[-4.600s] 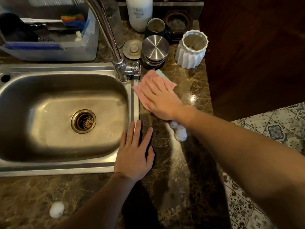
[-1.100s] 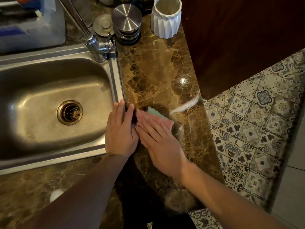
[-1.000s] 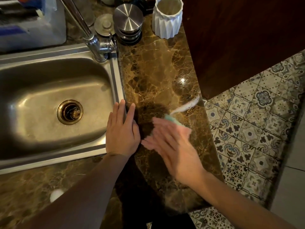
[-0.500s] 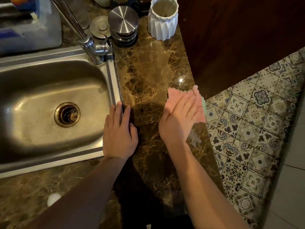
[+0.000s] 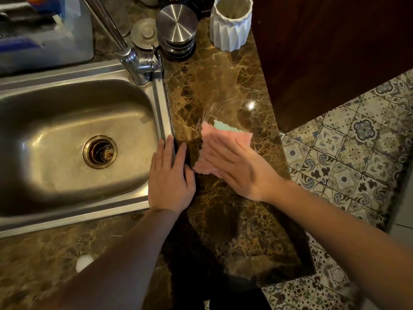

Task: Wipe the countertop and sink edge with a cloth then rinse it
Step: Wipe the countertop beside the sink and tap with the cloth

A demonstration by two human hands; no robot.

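Note:
A pink cloth (image 5: 240,135) with a green corner lies flat on the brown marble countertop (image 5: 223,86) right of the steel sink (image 5: 159,104). My right hand (image 5: 234,163) presses it down with straight fingers and covers most of it. My left hand (image 5: 169,175) rests flat, fingers straight, over the sink's right rim and the counter beside it. The two hands almost touch. A wet smear shines on the marble just beyond the cloth.
The faucet (image 5: 131,57) rises at the sink's back right corner. Behind it stand a sink plug (image 5: 145,33), stacked steel lids (image 5: 177,23) and a white ribbed cup (image 5: 231,21). A plastic bin (image 5: 44,41) sits back left. A white foam blob (image 5: 83,262) lies near left. The counter's right edge drops to tiled floor (image 5: 348,157).
My right hand has swept the cloth back left from the counter's right edge toward the sink rim. My left hand has stayed flat on the rim.

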